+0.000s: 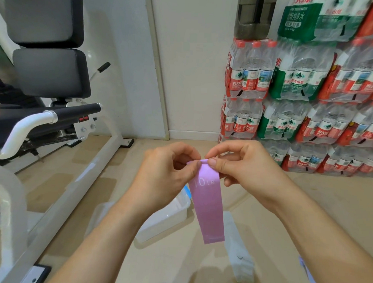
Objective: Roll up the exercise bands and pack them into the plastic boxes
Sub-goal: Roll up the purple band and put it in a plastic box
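A pink exercise band (pixel 207 205) marked "10 LB" hangs down in front of me. My left hand (pixel 167 174) and my right hand (pixel 239 164) both pinch its top edge between thumb and fingers, side by side. Below them on the floor stands a clear plastic box (pixel 168 219), partly hidden by my left forearm. A pale grey-white band (pixel 238 255) lies flat on the floor to the right of the box. A lilac band (pixel 308 279) shows at the lower right, mostly behind my right forearm.
A white and black exercise machine (pixel 55 119) fills the left side, its base rail running toward me. Stacked packs of water bottles (pixel 309 103) line the right wall. The floor (pixel 338 199) is beige tile.
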### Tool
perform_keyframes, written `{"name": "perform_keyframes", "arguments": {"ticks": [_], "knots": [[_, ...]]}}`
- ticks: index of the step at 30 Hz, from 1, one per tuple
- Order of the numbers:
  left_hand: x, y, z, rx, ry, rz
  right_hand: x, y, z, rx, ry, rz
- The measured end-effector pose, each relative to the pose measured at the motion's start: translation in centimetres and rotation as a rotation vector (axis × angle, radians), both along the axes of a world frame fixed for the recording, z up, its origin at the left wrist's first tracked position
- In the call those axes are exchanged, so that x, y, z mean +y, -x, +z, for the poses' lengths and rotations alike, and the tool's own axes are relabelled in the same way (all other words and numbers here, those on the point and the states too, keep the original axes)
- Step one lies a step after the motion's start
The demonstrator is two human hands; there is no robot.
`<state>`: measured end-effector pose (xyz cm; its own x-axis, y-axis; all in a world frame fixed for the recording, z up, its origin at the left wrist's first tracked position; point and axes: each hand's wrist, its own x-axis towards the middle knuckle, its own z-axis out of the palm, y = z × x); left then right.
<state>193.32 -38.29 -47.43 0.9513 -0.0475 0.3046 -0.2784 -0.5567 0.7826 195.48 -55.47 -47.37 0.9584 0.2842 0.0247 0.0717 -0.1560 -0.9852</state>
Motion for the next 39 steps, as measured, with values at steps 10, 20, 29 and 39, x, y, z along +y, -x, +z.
{"name": "perform_keyframes", "arguments": {"ticks": [10,20,29,39], "knots": [[0.23,-0.33,0.12,0.183,0.366,-0.027,-0.02,-0.18,0.09,0.067,-0.11,0.009],[0.22,-0.23,0.33,0.268,0.484,0.005,0.17,0.08,0.31,-0.017,-0.074,-0.02],[0.27,-0.26,0.35,0.32,0.499,-0.009,0.24,-0.03,0.11,-0.027,-0.176,-0.039],[0.05,-0.5,0.13,0.251,0.537,0.037,-0.08,-0.11,-0.03,0.055,-0.214,0.016]]}}
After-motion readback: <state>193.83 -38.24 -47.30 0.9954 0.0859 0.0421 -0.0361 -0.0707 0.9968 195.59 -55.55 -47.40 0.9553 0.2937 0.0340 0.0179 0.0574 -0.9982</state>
